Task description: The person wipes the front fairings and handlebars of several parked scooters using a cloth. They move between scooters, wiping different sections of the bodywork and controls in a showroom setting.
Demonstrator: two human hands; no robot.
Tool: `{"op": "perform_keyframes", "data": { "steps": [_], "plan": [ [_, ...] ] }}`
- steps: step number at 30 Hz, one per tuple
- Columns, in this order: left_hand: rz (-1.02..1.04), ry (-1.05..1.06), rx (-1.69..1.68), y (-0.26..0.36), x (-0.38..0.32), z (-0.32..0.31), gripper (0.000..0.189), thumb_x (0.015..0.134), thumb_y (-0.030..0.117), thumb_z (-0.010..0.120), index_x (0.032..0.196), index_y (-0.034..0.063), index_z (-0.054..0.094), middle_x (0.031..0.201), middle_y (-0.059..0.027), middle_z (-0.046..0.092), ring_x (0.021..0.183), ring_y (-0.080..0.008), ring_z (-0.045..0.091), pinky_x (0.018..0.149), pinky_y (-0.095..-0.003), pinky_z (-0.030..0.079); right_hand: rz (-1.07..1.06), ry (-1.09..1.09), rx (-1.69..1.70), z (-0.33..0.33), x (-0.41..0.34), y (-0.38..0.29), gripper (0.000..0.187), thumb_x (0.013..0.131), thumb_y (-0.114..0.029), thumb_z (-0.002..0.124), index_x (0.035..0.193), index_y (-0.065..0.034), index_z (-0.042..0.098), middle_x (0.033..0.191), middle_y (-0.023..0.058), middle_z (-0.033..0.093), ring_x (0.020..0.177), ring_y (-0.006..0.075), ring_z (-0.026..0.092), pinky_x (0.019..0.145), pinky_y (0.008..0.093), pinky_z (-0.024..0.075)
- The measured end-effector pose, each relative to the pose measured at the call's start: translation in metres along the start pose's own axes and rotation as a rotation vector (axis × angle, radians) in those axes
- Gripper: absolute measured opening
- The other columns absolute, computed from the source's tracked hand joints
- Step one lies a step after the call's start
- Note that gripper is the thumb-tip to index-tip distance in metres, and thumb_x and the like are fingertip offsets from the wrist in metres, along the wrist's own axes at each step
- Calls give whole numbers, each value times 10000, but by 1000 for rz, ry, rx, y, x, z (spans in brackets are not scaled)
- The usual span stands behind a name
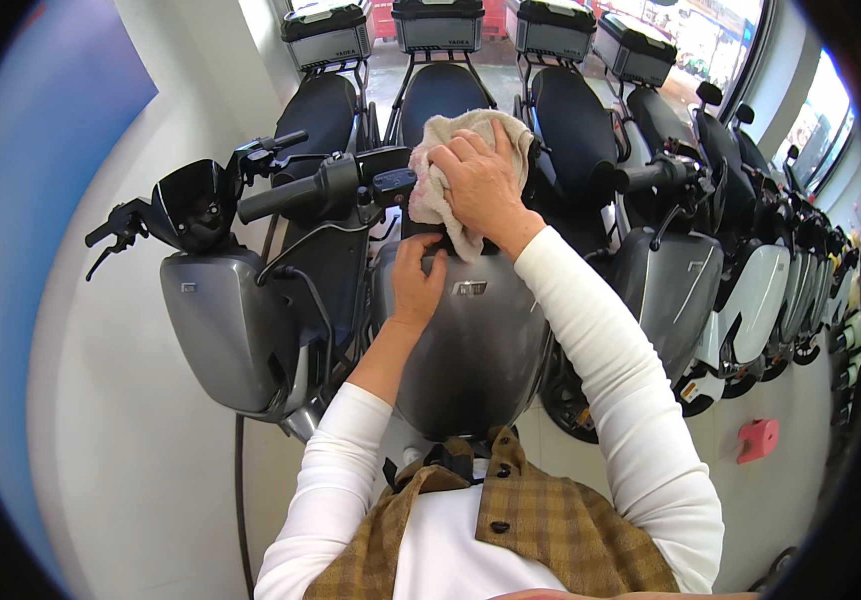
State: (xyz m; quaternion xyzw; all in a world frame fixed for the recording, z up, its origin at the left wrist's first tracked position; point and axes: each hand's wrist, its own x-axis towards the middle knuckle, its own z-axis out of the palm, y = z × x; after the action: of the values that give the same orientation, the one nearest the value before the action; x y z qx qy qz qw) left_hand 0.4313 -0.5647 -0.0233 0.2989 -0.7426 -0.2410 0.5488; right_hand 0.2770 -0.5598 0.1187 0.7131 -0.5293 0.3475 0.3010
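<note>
A grey electric scooter's front panel (468,352) stands before me, with a small badge near its top. My right hand (479,176) is spread over a crumpled pale towelling cloth (509,135), pressing it against the middle of the handlebar. Cloth and hand hide the scooter's display area. Lower and to the left, my left hand (417,281) rests on the panel's upper edge, thumb apart from the bent fingers, with nothing seen in it. Left of the cloth, a black handlebar grip (280,201) and a brake fluid reservoir (393,184) stick out.
Another grey scooter (213,322) stands close on the left, beside a white wall (115,375). A third grey scooter (663,292) and a white one (754,300) are on the right. Rear top boxes (438,30) line the back. A pink stool (758,440) sits on the tiled floor.
</note>
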Motion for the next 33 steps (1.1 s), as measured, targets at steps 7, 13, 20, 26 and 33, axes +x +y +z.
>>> {"op": "perform_keyframes", "data": {
  "steps": [7,13,20,26,33],
  "plan": [
    [-56,16,-131,-7,-4,7,233,893,79,716,1108,3,667,1050,-154,684,977,-324,673,870,-382,529,196,-16,159,7,9,4,363,822,-60,664,1174,-148,658,1090,95,666,1156,342,586,1202,558,249],
    [-281,-108,-263,28,2,-31,259,901,113,732,1131,4,680,1067,-144,711,978,-262,702,894,-352,536,404,291,801,-4,52,-3,349,850,-37,621,1197,-56,649,1080,195,702,1054,356,669,907,419,509],
    [160,7,117,67,77,-149,210,886,47,672,1095,48,662,1131,-147,683,1039,-292,672,896,-383,527,-51,-112,223,41,65,-65,377,882,-201,630,1255,-199,678,1162,149,720,1080,337,689,924,471,513],
    [-75,-403,394,39,165,-203,543,820,93,614,1355,30,542,1328,-211,621,1248,-372,601,1086,-409,459,111,-208,95,49,77,-82,210,920,-219,590,1104,-143,656,1017,108,720,985,308,712,889,460,499],
    [-202,-516,-32,24,191,-177,763,846,177,720,1550,92,437,1457,-167,585,1337,-266,556,1155,-380,391,333,362,401,37,63,-67,303,856,-57,621,1149,-114,669,1011,149,710,946,375,683,824,478,512]
  ]
}}
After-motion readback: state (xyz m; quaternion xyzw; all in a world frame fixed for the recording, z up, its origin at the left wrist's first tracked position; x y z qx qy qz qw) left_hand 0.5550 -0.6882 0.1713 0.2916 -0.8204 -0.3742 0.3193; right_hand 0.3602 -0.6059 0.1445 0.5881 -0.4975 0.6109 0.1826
